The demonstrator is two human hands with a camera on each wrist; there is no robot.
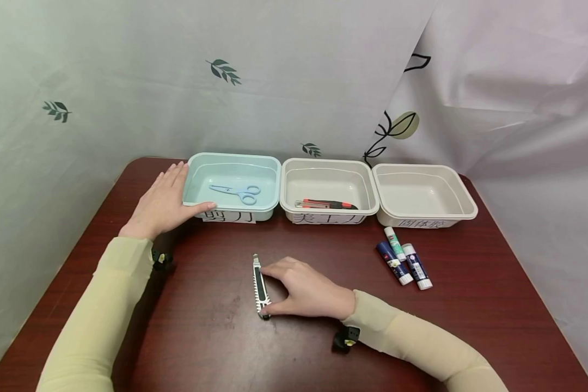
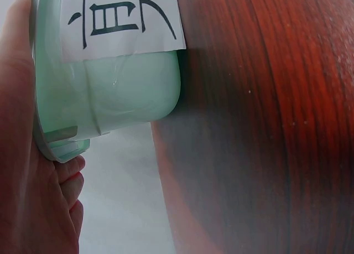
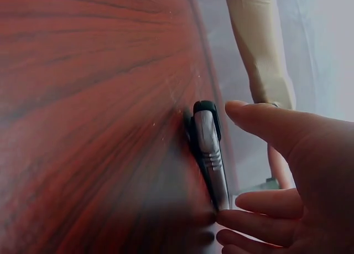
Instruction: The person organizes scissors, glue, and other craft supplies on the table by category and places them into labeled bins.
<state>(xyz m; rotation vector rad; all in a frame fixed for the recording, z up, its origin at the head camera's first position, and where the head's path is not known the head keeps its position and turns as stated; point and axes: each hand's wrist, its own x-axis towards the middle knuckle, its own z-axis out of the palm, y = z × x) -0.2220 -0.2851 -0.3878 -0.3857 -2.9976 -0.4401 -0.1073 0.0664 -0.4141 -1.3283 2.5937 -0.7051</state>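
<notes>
A silver-and-black utility knife (image 1: 260, 288) lies on the table. My right hand (image 1: 308, 288) is at its right side, thumb by the near end and fingers further up. In the right wrist view a gap shows between the thumb (image 3: 254, 114) and the knife (image 3: 209, 138); whether the fingertips touch it I cannot tell. My left hand (image 1: 161, 204) rests on the left corner of a light blue box (image 1: 232, 208), fingers straight along its side and thumb over the front rim. Inside that box are blue scissors (image 1: 237, 191).
A beige box (image 1: 329, 163) beside the blue one holds a red-and-black utility knife (image 1: 325, 204). Another beige box (image 1: 426, 216) stands to its right. Three glue sticks (image 1: 394, 264) lie before it. All boxes bear paper labels. A pale curtain (image 1: 294, 81) hangs behind the table (image 1: 201, 337).
</notes>
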